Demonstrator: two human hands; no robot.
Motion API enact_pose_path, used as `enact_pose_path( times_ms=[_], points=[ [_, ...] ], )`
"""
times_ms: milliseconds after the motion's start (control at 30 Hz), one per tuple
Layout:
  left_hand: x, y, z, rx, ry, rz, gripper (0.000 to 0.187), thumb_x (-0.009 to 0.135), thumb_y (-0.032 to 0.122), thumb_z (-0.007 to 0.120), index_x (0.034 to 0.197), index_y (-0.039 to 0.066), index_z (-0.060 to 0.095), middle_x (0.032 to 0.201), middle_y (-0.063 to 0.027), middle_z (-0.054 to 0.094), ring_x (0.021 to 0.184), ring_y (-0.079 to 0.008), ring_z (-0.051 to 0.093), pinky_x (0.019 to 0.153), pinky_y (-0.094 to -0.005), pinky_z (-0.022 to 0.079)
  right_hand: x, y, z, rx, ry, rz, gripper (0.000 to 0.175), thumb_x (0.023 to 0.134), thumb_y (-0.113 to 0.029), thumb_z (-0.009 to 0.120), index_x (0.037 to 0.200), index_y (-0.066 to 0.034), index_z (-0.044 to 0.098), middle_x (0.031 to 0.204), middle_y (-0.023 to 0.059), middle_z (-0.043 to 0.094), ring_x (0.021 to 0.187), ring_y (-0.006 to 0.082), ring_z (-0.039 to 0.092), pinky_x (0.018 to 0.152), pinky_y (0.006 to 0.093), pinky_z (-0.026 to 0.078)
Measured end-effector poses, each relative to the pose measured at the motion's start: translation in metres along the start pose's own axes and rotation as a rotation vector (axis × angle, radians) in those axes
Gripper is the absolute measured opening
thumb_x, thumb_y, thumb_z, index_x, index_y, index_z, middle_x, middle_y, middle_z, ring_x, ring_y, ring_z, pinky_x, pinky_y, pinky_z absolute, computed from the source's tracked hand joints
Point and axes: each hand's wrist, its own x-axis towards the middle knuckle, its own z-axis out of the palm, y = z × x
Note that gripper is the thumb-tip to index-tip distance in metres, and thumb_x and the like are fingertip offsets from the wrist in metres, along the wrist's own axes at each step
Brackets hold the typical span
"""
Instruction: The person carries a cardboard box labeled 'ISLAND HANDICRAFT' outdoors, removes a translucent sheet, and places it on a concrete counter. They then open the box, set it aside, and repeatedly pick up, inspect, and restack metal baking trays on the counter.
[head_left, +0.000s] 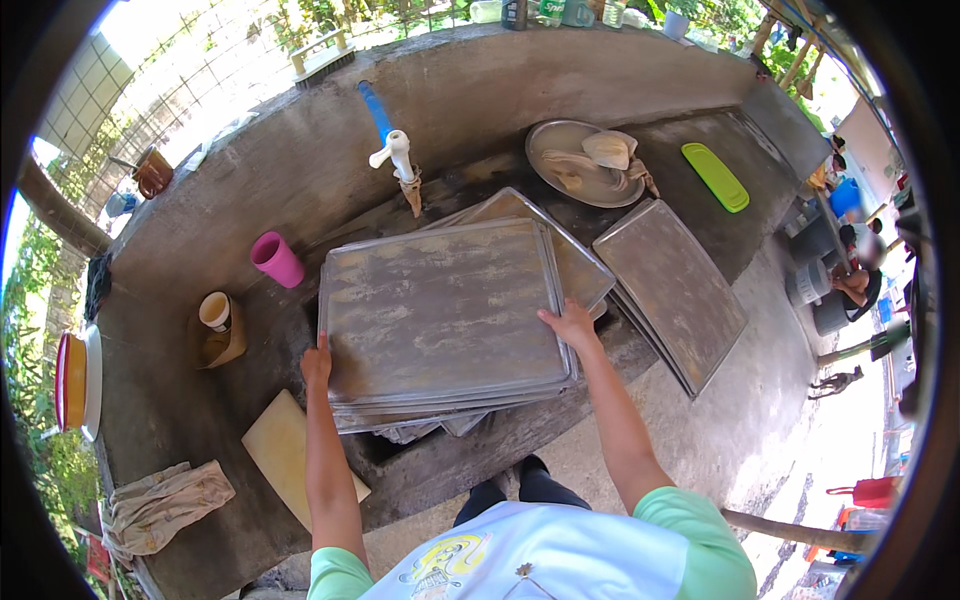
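A stack of worn metal baking trays (442, 311) lies before me, over a recess in a concrete counter. My left hand (316, 365) grips the left edge of the upper trays, and my right hand (571, 324) grips their right edge. Another metal tray (577, 262) juts out at an angle under the stack's right side. Farther right rests a second stack of trays (671, 289). Behind it, a round metal basin (559, 180) holds a wet cloth (592, 169). A blue pipe (373, 109) with a white tap (397, 154) comes out of the wall behind the trays.
On the counter's left are a pink cup (277, 259), a cut container (223, 341) with a white cup, a pale board (285, 442) and a crumpled cloth (172, 502). A green lid (715, 178) lies at the back right. A low concrete wall (480, 90) bounds the counter. People sit far right.
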Motion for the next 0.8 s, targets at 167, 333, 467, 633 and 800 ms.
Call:
enact_pose_path(
  times_ms=[167, 333, 467, 633, 800],
  points=[
    [-0.027, 0.006, -0.002, -0.051, 0.04, -0.06, 0.085, 0.081, 0.071, 0.032, 0.098, -0.005, 0.065, 0.102, -0.03, 0.06, 0.104, -0.0448, 0.053, 0.09, -0.0474, 0.04, -0.017, 0.003, 0.012, 0.112, 0.059, 0.157, 0.074, 0.073, -0.052, 0.066, 0.115, 0.0055, 0.048, 0.12, 0.0277, 0.05, 0.11, 0.0395, 0.051, 0.091, 0.0433, 0.043],
    [-0.067, 0.01, -0.005, -0.15, 0.131, -0.002, 0.085, 0.081, 0.073, 0.029, 0.1, -0.003, 0.065, 0.099, -0.0274, 0.062, 0.101, -0.0427, 0.055, 0.087, -0.0473, 0.041, -0.035, 0.002, -0.021, 0.219, 0.094, 0.267, 0.066, 0.074, -0.05, 0.067, 0.108, 0.0049, 0.054, 0.105, 0.0257, 0.059, 0.101, 0.0377, 0.057, 0.086, 0.0424, 0.044],
    [-0.097, 0.045, -0.018, -0.218, 0.06, 0.045, 0.083, 0.084, 0.07, 0.028, 0.102, -0.002, 0.064, 0.097, -0.0267, 0.062, 0.097, -0.0428, 0.056, 0.083, -0.0467, 0.042, -0.048, 0.058, -0.022, 0.392, 0.092, 0.289, 0.057, 0.076, -0.05, 0.064, 0.102, -0.0004, 0.055, 0.099, 0.0211, 0.062, 0.099, 0.0375, 0.058, 0.082, 0.0427, 0.044],
    [-0.111, 0.103, -0.012, -0.207, 0.027, 0.164, 0.082, 0.085, 0.069, 0.029, 0.101, -0.004, 0.063, 0.094, -0.0274, 0.062, 0.094, -0.0429, 0.056, 0.081, -0.046, 0.041, -0.063, 0.111, -0.046, 0.516, 0.255, 0.335, 0.053, 0.078, -0.049, 0.063, 0.094, 0.001, 0.056, 0.092, 0.0214, 0.062, 0.091, 0.0368, 0.059, 0.076, 0.0413, 0.045],
    [-0.158, 0.212, 0.031, -0.316, 0.016, 0.323, 0.08, 0.085, 0.067, 0.034, 0.095, -0.005, 0.065, 0.088, -0.0279, 0.062, 0.09, -0.0428, 0.058, 0.08, -0.0464, 0.042, -0.071, 0.185, -0.12, 0.562, 0.461, 0.353, 0.047, 0.08, -0.043, 0.063, 0.092, 0.002, 0.058, 0.084, 0.0192, 0.062, 0.079, 0.0296, 0.059, 0.069, 0.0389, 0.044]
  ],
)
